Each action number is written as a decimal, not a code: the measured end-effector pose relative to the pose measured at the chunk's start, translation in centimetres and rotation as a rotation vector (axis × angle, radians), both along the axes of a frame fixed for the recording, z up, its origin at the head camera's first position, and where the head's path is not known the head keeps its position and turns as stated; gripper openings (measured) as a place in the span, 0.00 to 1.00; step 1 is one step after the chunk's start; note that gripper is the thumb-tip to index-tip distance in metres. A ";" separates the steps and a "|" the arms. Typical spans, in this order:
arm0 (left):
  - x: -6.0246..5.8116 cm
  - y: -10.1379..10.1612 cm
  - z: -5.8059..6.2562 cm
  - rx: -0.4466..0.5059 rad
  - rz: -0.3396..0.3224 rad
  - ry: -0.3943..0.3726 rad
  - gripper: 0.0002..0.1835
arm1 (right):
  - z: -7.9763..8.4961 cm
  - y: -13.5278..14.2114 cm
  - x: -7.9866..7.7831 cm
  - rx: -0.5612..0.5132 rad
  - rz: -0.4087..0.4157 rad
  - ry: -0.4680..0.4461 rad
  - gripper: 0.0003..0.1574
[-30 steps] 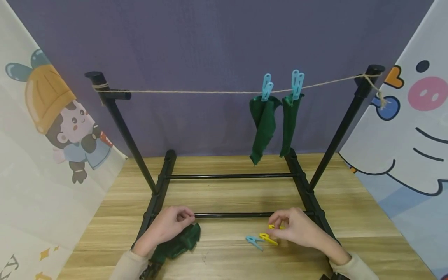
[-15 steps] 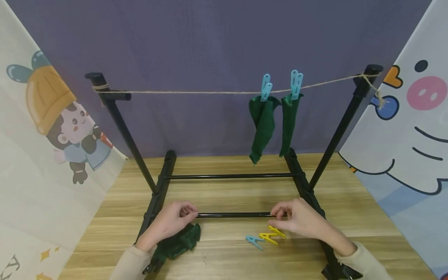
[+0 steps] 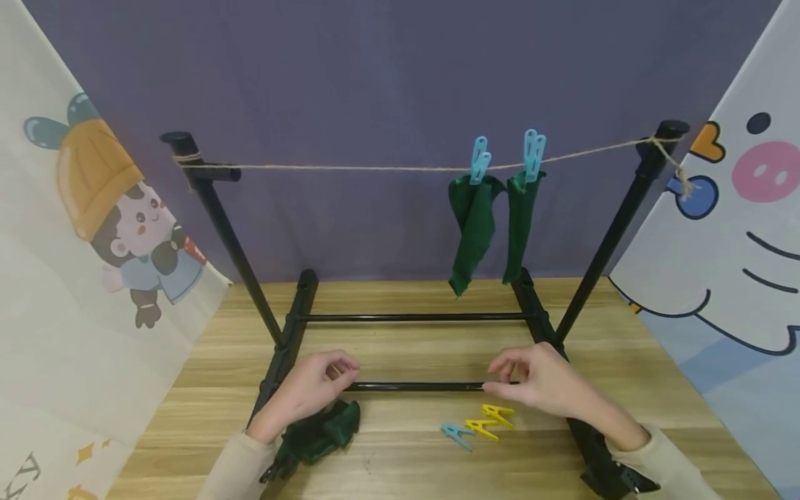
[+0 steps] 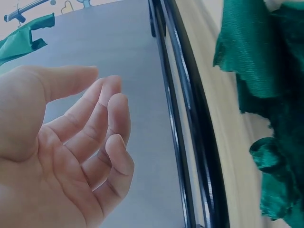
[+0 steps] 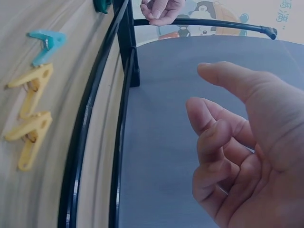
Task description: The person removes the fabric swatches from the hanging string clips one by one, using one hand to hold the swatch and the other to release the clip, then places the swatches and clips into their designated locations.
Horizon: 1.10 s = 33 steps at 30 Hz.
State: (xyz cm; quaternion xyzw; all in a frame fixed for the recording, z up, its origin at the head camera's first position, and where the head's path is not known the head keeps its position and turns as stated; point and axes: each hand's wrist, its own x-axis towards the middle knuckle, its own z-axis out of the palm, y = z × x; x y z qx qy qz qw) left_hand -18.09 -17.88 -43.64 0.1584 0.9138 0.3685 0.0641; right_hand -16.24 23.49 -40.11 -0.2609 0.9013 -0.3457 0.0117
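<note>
My left hand (image 3: 319,385) hovers above a crumpled dark green cloth (image 3: 328,430), its fingers loosely bent with nothing in them. In the left wrist view the thumb comes close to the fingertips and the palm (image 4: 61,175) is bare. On the right side, my right hand (image 3: 537,378) hangs over the front crossbar, also holding nothing, thumb apart from the curled fingers. Below it on the wood lie two yellow clothespins (image 3: 481,429) and one blue clothespin (image 3: 456,435), side by side. Two green cloth pieces (image 3: 473,232) hang from a string (image 3: 350,167), each clipped by a light blue clothespin (image 3: 480,161).
A black pipe frame stands on the wooden table (image 3: 412,465), with a left post (image 3: 231,236), a right post (image 3: 615,229) and two low crossbars (image 3: 412,317). A purple-grey panel (image 3: 375,76) rises behind it. Cartoon-printed sheets (image 3: 706,292) flank both sides.
My right hand has lifted up and away from the yellow clothespins, which now lie fully in sight. The left hand has risen a little off the green cloth.
</note>
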 end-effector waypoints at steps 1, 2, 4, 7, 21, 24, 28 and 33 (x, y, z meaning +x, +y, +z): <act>0.0 0.0 0.1 -0.002 -0.001 0.001 0.11 | 0.1 0.0 0.0 0.000 0.000 0.011 0.11; -0.1 0.1 0.2 -0.002 -0.001 0.002 0.10 | 0.3 0.0 0.0 0.001 0.000 0.026 0.11; -0.1 0.3 0.4 0.003 -0.004 0.004 0.09 | 0.6 0.0 -0.1 0.006 -0.004 0.050 0.11; -0.2 0.5 0.7 0.011 -0.009 0.010 0.08 | 1.3 0.0 -0.3 0.012 -0.010 0.082 0.11; -0.7 1.7 3.2 0.056 -0.015 0.036 0.09 | 4.4 -0.4 -0.7 -0.054 -0.028 0.209 0.06; -1.1 2.2 3.9 0.041 -0.045 0.086 0.09 | 4.7 -0.4 -0.8 -0.081 -0.029 0.238 0.07; -1.6 2.8 4.8 0.029 -0.076 0.151 0.09 | 4.9 -0.6 -0.9 -0.104 -0.025 0.254 0.08; -1.8 3.3 5.5 0.017 -0.074 0.163 0.07 | 5.3 -0.7 -1.1 -0.172 -0.008 0.293 0.10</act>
